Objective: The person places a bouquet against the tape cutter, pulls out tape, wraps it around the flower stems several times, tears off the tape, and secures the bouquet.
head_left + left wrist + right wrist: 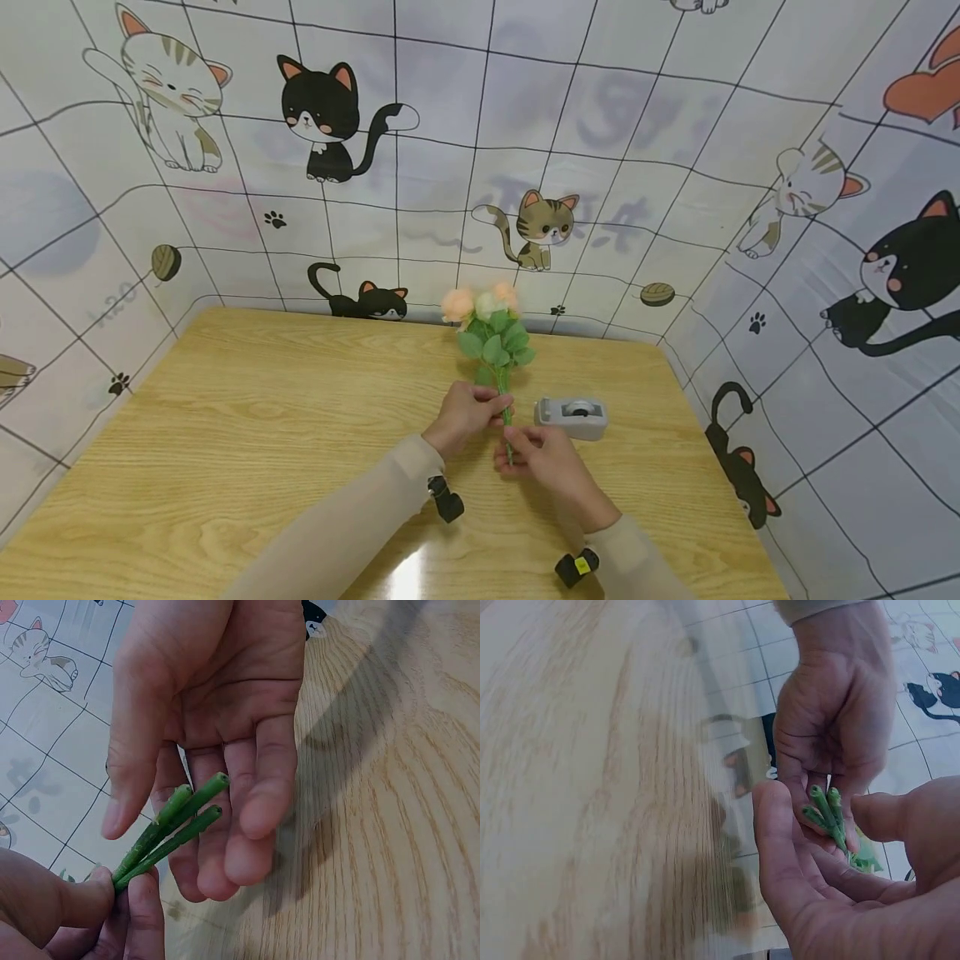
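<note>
A small bunch of flowers (489, 308), peach and cream with green leaves (495, 346), is in the middle of the head view, blooms away from me. My left hand (463, 417) pinches its green stems between thumb and fingers. Three stem ends (196, 793) stick out of that grip in the left wrist view, slightly fanned. Around those ends is my right hand (553, 465), fingers extended and thumb held apart from them. In the right wrist view its palm (840, 922) faces the stems; whether a finger touches them I cannot tell.
A grey-white tape dispenser (573, 421) stands on the wooden table (300, 400), just right of the stems. Cat-print cloth (435, 183) hangs behind the table and along both sides. Dark wrist cameras (447, 500) sit on both sleeves.
</note>
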Available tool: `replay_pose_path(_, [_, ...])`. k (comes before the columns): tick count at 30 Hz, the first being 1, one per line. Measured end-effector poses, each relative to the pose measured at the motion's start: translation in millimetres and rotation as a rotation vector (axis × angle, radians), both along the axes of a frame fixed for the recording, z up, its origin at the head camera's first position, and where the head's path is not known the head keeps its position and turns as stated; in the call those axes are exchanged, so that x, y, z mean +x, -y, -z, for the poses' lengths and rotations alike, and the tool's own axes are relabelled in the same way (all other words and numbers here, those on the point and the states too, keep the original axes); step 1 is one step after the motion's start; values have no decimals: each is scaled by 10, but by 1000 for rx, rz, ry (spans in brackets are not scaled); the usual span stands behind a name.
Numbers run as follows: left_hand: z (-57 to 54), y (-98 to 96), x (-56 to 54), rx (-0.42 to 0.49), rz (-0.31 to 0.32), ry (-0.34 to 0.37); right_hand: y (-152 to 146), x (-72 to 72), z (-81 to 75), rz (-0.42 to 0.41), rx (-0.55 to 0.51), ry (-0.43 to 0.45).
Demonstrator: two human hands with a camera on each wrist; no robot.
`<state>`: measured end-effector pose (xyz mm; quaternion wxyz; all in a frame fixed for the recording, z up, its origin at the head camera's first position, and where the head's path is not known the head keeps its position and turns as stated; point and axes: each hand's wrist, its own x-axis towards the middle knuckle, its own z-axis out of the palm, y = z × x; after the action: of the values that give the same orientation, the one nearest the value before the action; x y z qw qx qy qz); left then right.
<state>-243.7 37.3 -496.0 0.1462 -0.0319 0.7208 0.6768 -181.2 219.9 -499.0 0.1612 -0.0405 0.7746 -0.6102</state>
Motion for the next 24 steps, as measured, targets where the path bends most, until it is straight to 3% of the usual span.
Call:
replay_pose_path(8, [18,24,-18,8,25,4,1,-32,-5,6,-76,73])
replay_pose_path(24, [45,55,0,0,43,-18,-2,-37,-25,75,-42,31])
